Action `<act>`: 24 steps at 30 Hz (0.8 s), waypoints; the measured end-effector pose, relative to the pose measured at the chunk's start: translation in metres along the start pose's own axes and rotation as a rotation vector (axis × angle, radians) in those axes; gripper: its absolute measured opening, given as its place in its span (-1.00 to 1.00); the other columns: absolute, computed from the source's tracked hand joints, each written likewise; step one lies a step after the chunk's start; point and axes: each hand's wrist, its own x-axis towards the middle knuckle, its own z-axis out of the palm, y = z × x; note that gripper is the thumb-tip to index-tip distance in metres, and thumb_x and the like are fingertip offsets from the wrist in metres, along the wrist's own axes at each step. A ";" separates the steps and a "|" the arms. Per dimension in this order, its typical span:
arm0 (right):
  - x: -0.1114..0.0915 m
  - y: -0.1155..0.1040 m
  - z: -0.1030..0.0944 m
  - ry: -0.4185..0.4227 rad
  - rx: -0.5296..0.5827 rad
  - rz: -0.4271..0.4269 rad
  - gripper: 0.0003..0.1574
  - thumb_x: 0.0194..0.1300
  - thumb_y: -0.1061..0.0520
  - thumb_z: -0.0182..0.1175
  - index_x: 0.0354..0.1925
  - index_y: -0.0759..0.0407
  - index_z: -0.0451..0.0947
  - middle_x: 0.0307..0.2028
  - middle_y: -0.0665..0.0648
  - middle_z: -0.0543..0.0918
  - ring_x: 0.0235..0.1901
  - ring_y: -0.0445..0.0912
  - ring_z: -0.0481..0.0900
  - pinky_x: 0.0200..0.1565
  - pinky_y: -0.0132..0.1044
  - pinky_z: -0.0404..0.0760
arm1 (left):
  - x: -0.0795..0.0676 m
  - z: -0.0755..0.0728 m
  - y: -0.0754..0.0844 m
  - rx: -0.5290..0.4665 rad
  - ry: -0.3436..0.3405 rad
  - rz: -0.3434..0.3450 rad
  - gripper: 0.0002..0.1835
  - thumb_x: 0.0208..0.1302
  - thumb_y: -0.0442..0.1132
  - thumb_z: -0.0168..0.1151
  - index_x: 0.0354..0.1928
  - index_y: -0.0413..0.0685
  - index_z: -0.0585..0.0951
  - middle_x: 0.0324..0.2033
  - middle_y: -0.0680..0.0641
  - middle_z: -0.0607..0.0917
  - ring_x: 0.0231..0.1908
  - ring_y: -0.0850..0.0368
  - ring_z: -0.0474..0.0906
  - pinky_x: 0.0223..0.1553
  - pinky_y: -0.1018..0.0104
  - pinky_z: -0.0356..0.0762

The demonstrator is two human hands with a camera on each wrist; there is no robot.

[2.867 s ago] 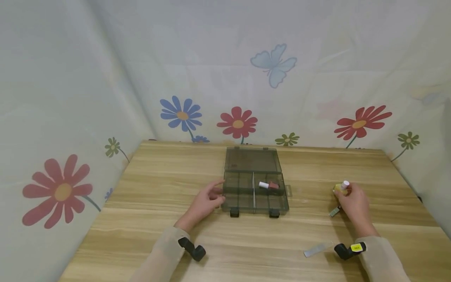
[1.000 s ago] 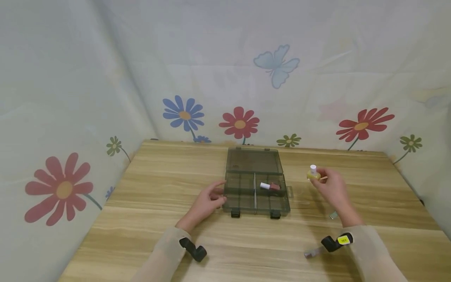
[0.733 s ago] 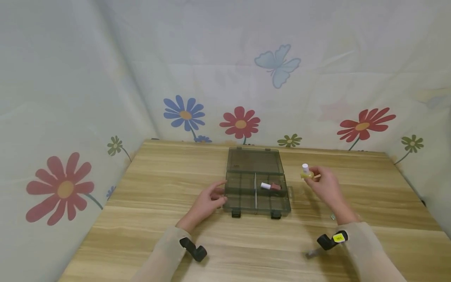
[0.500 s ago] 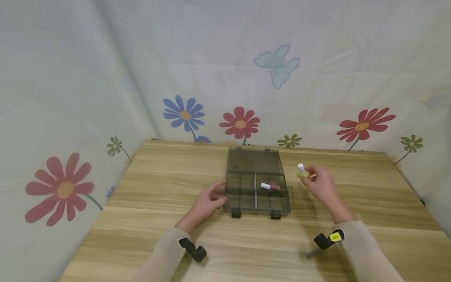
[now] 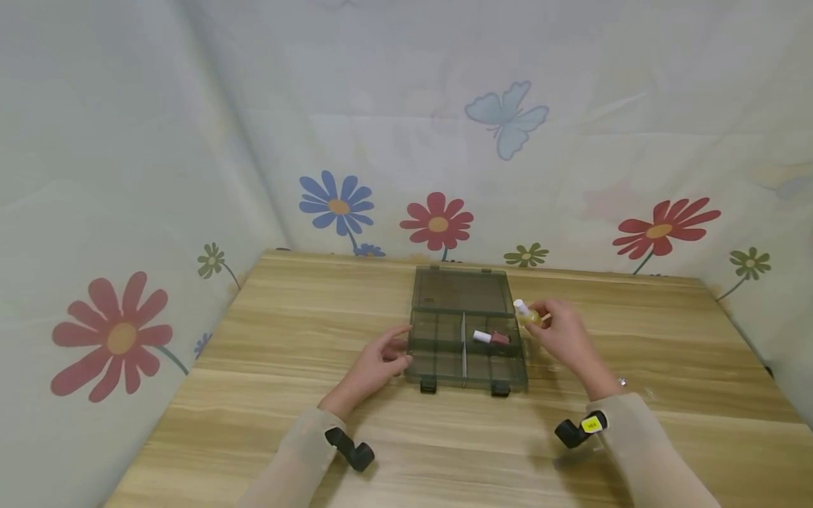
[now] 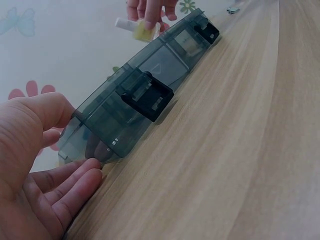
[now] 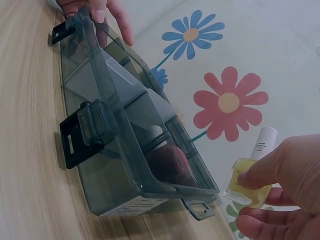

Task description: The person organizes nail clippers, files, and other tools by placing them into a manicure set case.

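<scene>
My right hand [image 5: 564,335] pinches a yellow nail polish bottle [image 7: 245,182] with a white cap, tilted, beside the right rear corner of a translucent grey-green compartment box [image 5: 434,362]. The box lies with its lid [image 5: 464,291] swung back on the table. A dark red nail polish bottle [image 5: 500,339] with a white cap lies on its side in the right rear compartment. At the box's left end rests my left hand [image 5: 375,367]. In the left wrist view, its thumb side touches the rim while relaxed fingers [image 6: 80,187] lie at the lower edge.
A pale divider [image 5: 464,349] splits the box, and black latches [image 6: 150,97] stick out at its front. Near my right wrist a small shiny thing [image 5: 622,382] lies on the wooden table [image 5: 305,317]. A flower-printed curtain [image 5: 381,141] hangs behind.
The right hand has carried the yellow nail polish bottle leftward from the table's right side to the box, tilting it on the way. The left hand has stayed at the box's left end.
</scene>
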 end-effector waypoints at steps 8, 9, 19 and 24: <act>0.004 -0.005 0.010 -0.023 0.011 -0.021 -0.71 0.06 0.38 0.28 -0.19 0.40 0.50 -0.29 0.32 0.48 -0.38 0.10 0.52 -0.41 -0.20 0.51 | 0.000 0.001 0.000 0.006 0.014 0.000 -0.39 0.24 -0.34 0.17 0.33 -0.15 0.26 0.07 -0.40 0.45 -0.08 -0.15 0.51 -0.25 0.22 0.57; 0.004 -0.006 0.011 -0.028 0.016 -0.026 -0.70 0.05 0.39 0.28 -0.19 0.40 0.50 -0.29 0.31 0.48 -0.38 0.09 0.51 -0.42 -0.20 0.51 | 0.000 0.001 0.000 0.008 0.015 -0.001 -0.39 0.24 -0.34 0.17 0.33 -0.15 0.26 0.07 -0.39 0.45 -0.08 -0.15 0.52 -0.25 0.23 0.57; 0.008 -0.007 0.024 -0.068 -0.040 -0.077 -0.68 0.03 0.37 0.33 -0.20 0.40 0.51 -0.28 0.30 0.50 -0.38 0.07 0.52 -0.37 -0.14 0.54 | -0.002 0.001 0.003 0.012 0.021 -0.002 -0.39 0.24 -0.34 0.17 0.33 -0.18 0.26 0.06 -0.40 0.45 -0.07 -0.18 0.50 -0.25 0.21 0.56; 0.010 -0.008 0.028 -0.090 -0.094 -0.074 -0.71 0.06 0.32 0.33 -0.20 0.34 0.53 -0.27 0.25 0.51 -0.38 0.03 0.49 -0.36 -0.13 0.50 | -0.002 0.001 0.003 0.009 0.017 -0.005 -0.39 0.25 -0.34 0.16 0.34 -0.16 0.26 0.07 -0.40 0.45 -0.08 -0.16 0.51 -0.25 0.21 0.56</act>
